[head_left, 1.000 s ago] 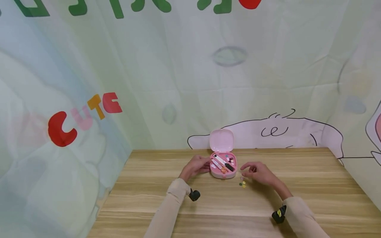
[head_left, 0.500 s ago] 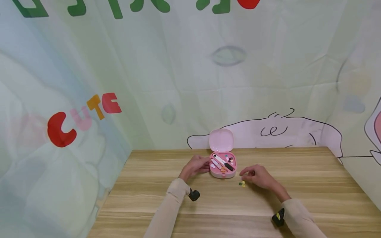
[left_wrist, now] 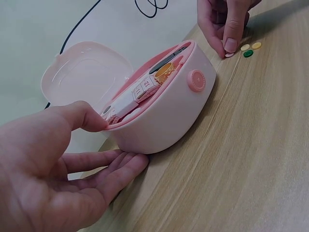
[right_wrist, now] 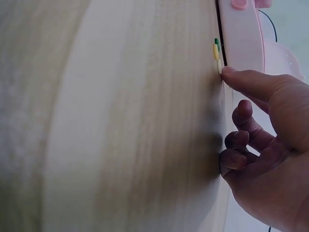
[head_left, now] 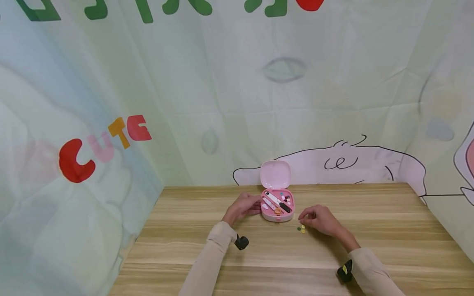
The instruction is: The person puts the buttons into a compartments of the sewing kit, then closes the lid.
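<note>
A pink box (head_left: 277, 218) stands with its lid raised. At its left side, my left hand (left_wrist: 63, 164) grips it, thumb on the rim and fingers against the lower wall. Inside are a white tool with a black end (head_left: 284, 207), a printed strip (left_wrist: 146, 90), an orange item (left_wrist: 164, 73) and several small buttons. Right of the box, my right hand (head_left: 321, 219) holds thumb and forefinger at a small pink button (left_wrist: 229, 55) on the table. Beside it lie a green button (left_wrist: 248, 53) and two yellow ones (left_wrist: 257, 45). In the right wrist view the pink button is hidden.
The wooden table (head_left: 207, 201) meets a printed cloth backdrop (head_left: 222, 82) behind the box. Dark cords (left_wrist: 77, 26) show behind the box in the left wrist view.
My right hand has come slightly down and toward the loose buttons, its fingertips now over the pink one. My left hand and the box have stayed in place.
</note>
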A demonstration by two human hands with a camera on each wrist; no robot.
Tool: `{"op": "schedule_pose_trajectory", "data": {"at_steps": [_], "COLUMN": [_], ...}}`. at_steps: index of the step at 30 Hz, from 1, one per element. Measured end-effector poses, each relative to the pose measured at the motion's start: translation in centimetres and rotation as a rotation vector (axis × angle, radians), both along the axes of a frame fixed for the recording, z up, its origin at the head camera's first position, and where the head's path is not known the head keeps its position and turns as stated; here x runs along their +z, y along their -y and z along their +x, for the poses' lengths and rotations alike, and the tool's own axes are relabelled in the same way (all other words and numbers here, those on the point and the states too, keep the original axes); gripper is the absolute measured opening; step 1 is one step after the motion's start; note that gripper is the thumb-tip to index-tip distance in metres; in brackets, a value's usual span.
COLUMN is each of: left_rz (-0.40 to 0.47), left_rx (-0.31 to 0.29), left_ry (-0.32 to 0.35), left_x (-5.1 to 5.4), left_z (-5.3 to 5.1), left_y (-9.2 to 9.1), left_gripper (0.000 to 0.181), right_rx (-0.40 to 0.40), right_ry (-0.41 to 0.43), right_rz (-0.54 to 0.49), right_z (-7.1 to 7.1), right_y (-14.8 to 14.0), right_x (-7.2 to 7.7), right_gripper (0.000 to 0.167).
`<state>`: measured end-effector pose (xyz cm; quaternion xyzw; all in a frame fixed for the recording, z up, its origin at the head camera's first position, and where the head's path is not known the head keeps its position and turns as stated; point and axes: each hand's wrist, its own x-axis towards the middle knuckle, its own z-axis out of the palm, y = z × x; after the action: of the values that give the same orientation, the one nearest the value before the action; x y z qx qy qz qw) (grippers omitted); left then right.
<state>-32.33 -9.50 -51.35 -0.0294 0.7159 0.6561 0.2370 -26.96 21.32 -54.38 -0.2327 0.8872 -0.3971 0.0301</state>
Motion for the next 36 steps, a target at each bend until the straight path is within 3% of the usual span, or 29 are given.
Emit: {"op": "schedule_pose_trajectory", "data": {"at_steps": [14, 26, 36], "left_rz": [0.002, -0.002, -0.006], "left_rx": [-0.001, 0.005, 0.008], "left_ry": [0.0, 0.007, 0.003], "left_x": [0.1, 0.0, 0.0], "left_z": [0.0, -0.1, -0.1], "left_y": [0.0, 0.0, -0.1], "left_gripper": [0.028, 0.027, 0.027], "right_rx": [-0.028, -0.129, -0.171], "right_ry": [0.04, 0.071, 0.112], "right_rz": [-0.007, -0.024, -0.05], "right_z": [-0.3, -1.1, -2.3], "right_y": [-0.1, 0.2, 0.9], "right_x": [0.7, 2.9, 3.8], "right_gripper": [0.007, 0.006, 0.006]}}
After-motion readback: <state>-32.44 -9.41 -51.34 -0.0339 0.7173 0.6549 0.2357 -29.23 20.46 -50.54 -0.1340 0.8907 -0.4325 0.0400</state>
